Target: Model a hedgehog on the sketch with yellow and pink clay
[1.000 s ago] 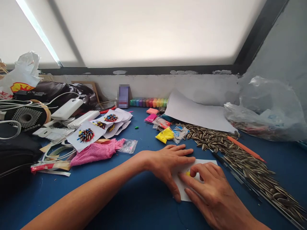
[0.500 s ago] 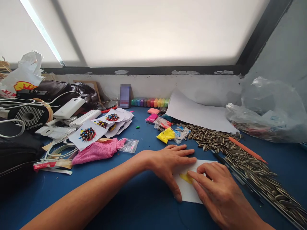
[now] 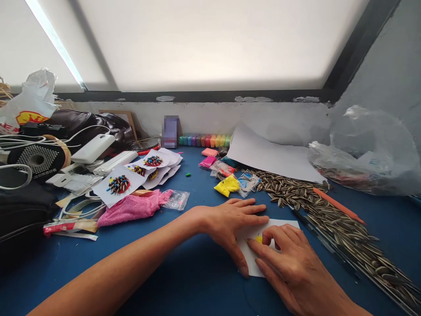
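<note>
My left hand (image 3: 235, 228) lies flat with its fingers spread, across the left edge of a small white sheet of paper (image 3: 255, 267). A patch of yellow clay (image 3: 258, 238) is on the sheet, partly hidden by fingers. My right hand (image 3: 289, 259) is over the paper, its index fingertip pressed down beside the clay. The right thumb is apart from the index finger and the other fingers are curled; nothing shows in the grip. Just beyond my left hand lies a yellow clay packet (image 3: 227, 185), with a clear packet of blue clay (image 3: 249, 183) touching it.
Striped sunflower seeds (image 3: 342, 232) spread along the right, with an orange pen-like stick (image 3: 338, 205) on them. Seed-decorated paper pieces (image 3: 120, 186) and a pink cloth (image 3: 134, 210) lie left. Behind are a large white sheet (image 3: 269, 153), colored clay blocks (image 3: 205, 140) and a plastic bag (image 3: 368, 153).
My right index fingertip has moved left across the yellow clay, and the thumb has separated from it. More of the clay shows above the finger. My left hand has stayed in place.
</note>
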`<move>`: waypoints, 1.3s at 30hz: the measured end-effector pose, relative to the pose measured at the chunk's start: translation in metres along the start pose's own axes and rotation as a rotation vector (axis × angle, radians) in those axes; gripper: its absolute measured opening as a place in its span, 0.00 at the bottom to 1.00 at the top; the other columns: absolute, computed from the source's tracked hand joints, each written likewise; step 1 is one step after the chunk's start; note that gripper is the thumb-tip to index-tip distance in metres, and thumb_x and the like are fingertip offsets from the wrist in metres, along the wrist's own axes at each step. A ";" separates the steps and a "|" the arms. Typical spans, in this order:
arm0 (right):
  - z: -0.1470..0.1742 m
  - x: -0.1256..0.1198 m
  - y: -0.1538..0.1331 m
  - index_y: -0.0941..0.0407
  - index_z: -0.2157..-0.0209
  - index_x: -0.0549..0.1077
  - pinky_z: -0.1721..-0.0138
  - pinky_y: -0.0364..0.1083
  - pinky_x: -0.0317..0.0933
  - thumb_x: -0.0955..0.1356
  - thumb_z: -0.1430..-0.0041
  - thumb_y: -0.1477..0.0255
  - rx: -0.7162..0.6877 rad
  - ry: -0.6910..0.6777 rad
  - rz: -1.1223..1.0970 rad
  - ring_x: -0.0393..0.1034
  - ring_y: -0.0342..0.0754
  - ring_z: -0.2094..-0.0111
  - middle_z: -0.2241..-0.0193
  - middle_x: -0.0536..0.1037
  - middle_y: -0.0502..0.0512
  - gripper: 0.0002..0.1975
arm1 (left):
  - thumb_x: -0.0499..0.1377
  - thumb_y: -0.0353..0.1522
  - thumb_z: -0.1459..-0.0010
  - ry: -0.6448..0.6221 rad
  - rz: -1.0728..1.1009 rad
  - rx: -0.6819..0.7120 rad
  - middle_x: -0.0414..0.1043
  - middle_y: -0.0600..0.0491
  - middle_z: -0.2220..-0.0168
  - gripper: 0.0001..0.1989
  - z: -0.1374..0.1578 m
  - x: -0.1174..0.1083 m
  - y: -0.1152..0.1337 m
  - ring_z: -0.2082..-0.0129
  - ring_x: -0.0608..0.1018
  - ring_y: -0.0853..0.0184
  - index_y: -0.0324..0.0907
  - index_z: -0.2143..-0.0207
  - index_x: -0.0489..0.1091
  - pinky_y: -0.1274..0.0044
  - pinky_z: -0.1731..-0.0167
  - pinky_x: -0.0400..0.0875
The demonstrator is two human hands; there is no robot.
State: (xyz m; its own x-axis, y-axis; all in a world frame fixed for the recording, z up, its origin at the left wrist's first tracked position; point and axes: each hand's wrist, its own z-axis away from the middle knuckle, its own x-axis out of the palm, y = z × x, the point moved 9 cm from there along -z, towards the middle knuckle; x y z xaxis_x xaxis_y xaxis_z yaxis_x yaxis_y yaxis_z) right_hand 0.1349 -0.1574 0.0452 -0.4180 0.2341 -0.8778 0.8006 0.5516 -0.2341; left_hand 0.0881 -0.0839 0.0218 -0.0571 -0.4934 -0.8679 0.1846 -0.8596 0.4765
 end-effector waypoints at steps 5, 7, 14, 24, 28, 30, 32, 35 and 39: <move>-0.001 -0.008 -0.002 0.55 0.53 0.73 0.65 0.48 0.61 0.64 0.37 0.76 -0.034 0.062 0.039 0.63 0.49 0.65 0.66 0.69 0.56 0.12 | 0.67 0.49 0.54 0.010 0.002 0.006 0.36 0.45 0.30 0.53 0.000 -0.001 0.001 0.30 0.38 0.52 0.41 0.32 0.47 0.57 0.35 0.38; -0.001 -0.014 0.001 0.56 0.53 0.72 0.65 0.48 0.61 0.63 0.36 0.76 -0.032 0.107 0.071 0.63 0.48 0.65 0.66 0.69 0.56 0.12 | 0.67 0.49 0.55 0.009 -0.003 0.007 0.37 0.44 0.30 0.54 0.001 -0.002 0.002 0.30 0.38 0.52 0.40 0.32 0.47 0.57 0.35 0.38; 0.003 -0.023 0.020 0.57 0.56 0.72 0.61 0.49 0.59 0.62 0.35 0.76 0.040 0.146 0.142 0.64 0.47 0.65 0.64 0.69 0.55 0.09 | 0.60 0.37 0.40 0.267 0.055 -0.112 0.65 0.41 0.42 0.20 -0.002 -0.025 -0.006 0.43 0.68 0.58 0.36 0.48 0.70 0.68 0.43 0.61; 0.001 -0.024 0.022 0.57 0.60 0.74 0.63 0.50 0.59 0.61 0.35 0.76 0.044 0.121 0.162 0.65 0.48 0.67 0.67 0.71 0.55 0.10 | 0.59 0.31 0.43 0.346 0.060 -0.344 0.71 0.49 0.64 0.04 -0.001 -0.025 -0.024 0.63 0.71 0.65 0.38 0.69 0.71 0.75 0.62 0.64; 0.000 -0.024 0.022 0.58 0.60 0.73 0.64 0.50 0.60 0.61 0.36 0.78 0.034 0.107 0.193 0.66 0.49 0.66 0.67 0.71 0.57 0.10 | 0.58 0.29 0.47 0.338 0.127 -0.357 0.71 0.52 0.70 0.02 0.001 -0.026 -0.029 0.69 0.70 0.68 0.39 0.71 0.69 0.78 0.70 0.61; 0.000 -0.023 0.022 0.57 0.59 0.73 0.63 0.50 0.61 0.61 0.36 0.77 0.039 0.098 0.178 0.66 0.49 0.65 0.66 0.72 0.57 0.10 | 0.58 0.29 0.47 0.328 0.162 -0.367 0.71 0.55 0.72 0.01 0.002 -0.026 -0.032 0.72 0.68 0.71 0.39 0.70 0.69 0.79 0.74 0.59; 0.001 -0.022 0.020 0.56 0.59 0.73 0.62 0.49 0.62 0.62 0.35 0.76 0.036 0.081 0.143 0.67 0.49 0.64 0.64 0.72 0.57 0.09 | 0.59 0.28 0.48 0.329 0.195 -0.371 0.71 0.56 0.72 0.02 0.004 -0.027 -0.035 0.74 0.68 0.72 0.39 0.69 0.69 0.80 0.76 0.57; 0.001 -0.018 0.016 0.55 0.59 0.74 0.62 0.48 0.64 0.63 0.35 0.75 0.016 0.051 0.096 0.68 0.49 0.62 0.63 0.73 0.57 0.09 | 0.59 0.28 0.48 0.337 0.228 -0.366 0.71 0.56 0.72 0.03 0.004 -0.027 -0.038 0.73 0.69 0.72 0.39 0.69 0.69 0.81 0.75 0.57; 0.000 -0.015 0.013 0.55 0.56 0.75 0.63 0.48 0.65 0.63 0.36 0.75 -0.011 0.036 0.084 0.69 0.48 0.63 0.64 0.73 0.57 0.11 | 0.59 0.28 0.48 0.355 0.244 -0.347 0.71 0.56 0.73 0.03 0.002 -0.025 -0.039 0.74 0.68 0.73 0.39 0.68 0.70 0.81 0.75 0.57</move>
State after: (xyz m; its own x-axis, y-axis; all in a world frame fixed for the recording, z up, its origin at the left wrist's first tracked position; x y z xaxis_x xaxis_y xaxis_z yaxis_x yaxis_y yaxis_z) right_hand 0.1514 -0.1544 0.0555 -0.3652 0.3083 -0.8784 0.8289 0.5373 -0.1561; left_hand 0.0803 -0.0386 0.0252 0.3508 -0.5464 -0.7605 0.4674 -0.6015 0.6478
